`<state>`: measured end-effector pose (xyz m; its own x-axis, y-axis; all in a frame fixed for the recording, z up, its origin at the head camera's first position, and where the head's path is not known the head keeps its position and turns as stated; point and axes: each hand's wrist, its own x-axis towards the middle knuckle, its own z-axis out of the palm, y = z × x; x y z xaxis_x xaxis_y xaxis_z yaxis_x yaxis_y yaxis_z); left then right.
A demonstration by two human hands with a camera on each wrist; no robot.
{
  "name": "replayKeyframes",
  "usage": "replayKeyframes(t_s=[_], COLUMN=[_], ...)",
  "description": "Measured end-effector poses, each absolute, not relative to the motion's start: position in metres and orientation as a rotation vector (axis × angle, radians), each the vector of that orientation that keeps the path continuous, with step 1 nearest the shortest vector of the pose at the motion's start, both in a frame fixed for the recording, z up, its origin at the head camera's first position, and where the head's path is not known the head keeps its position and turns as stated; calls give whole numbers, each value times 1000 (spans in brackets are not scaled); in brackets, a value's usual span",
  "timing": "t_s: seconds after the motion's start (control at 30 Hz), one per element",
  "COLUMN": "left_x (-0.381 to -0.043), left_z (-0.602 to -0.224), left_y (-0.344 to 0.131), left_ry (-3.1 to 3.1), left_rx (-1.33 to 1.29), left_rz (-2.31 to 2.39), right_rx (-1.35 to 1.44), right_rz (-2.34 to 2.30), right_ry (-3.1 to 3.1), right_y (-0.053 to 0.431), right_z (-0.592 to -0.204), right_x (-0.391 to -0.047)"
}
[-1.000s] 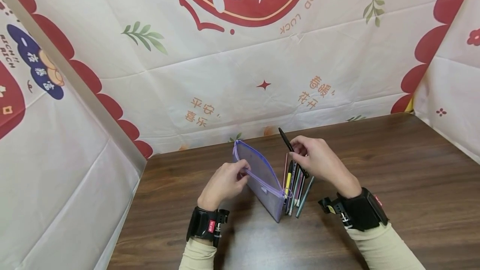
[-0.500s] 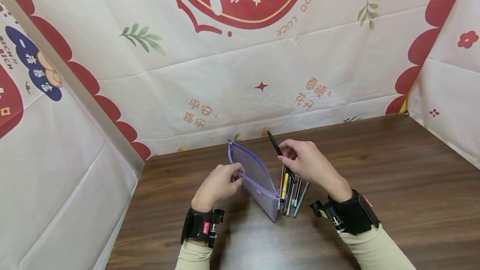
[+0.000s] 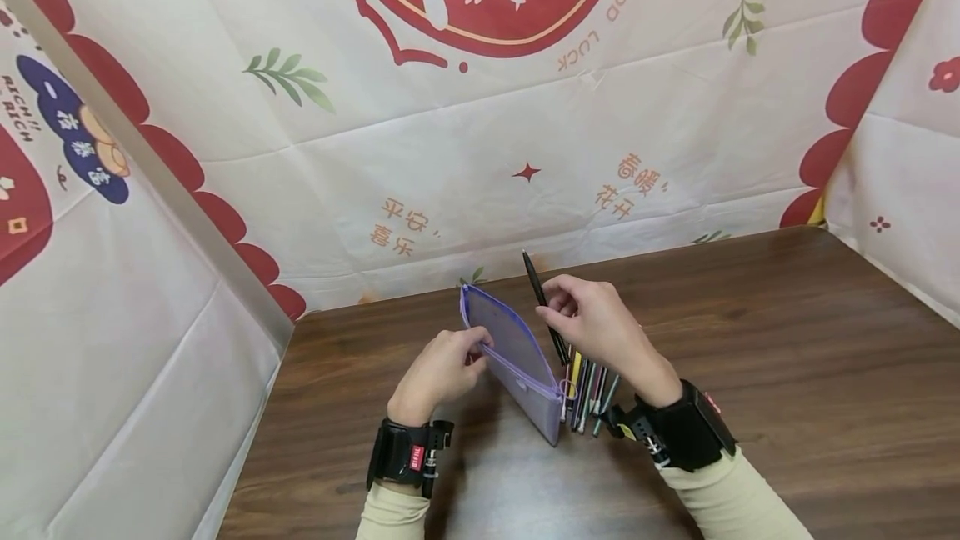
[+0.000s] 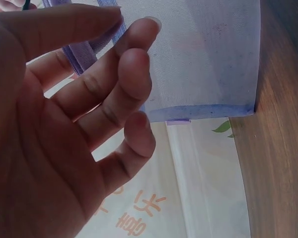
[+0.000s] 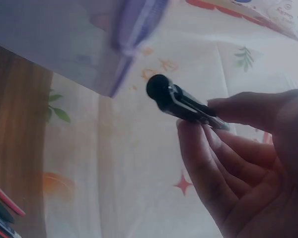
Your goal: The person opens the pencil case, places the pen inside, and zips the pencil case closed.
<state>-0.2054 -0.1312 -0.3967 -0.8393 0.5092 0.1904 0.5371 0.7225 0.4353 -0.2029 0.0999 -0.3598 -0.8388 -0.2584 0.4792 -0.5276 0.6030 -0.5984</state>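
A purple mesh pencil case [image 3: 525, 397] stands on the table with its zipped mouth spread apart. My left hand [image 3: 442, 369] pinches the near edge of that mouth between thumb and forefinger; the left wrist view shows the other fingers [image 4: 134, 74] loosely bent beside the mesh. In my right hand [image 3: 600, 327] is a black pen [image 3: 534, 277], pinched between thumb and fingertips and tilted, just right of the case's mouth. The right wrist view shows the pen [image 5: 181, 103] end-on, apart from the case [image 5: 54, 44]. Several pens and pencils [image 3: 588, 394] lie in a bunch right of the case.
The brown wooden table [image 3: 787, 340] extends right and left of the hands. A white printed cloth [image 3: 360, 148] hangs along its back edge, with more cloth at both sides. Black straps [image 3: 686, 427] with small cameras sit on both wrists.
My right hand has moved left with the black pen, away from above the loose pens and closer to the case's mouth. The left hand keeps its hold on the case's edge.
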Motion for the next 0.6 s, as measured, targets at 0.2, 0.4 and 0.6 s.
replayKeyframes(t_s=[0.2, 0.4, 0.6], left_x=[-206, -207, -207], left_z=[-397, -397, -398], left_y=[-132, -133, -132], left_ry=[-2885, -2881, -2868], left_rx=[-856, -860, -861], left_rz=[-776, -755, -748], right_rx=[642, 648, 645], right_rz=[1063, 1059, 1094], right_ry=[-2478, -2470, -2443], right_y=[89, 87, 87], right_z=[-366, -364, -360], right_x=[-204, -201, -198])
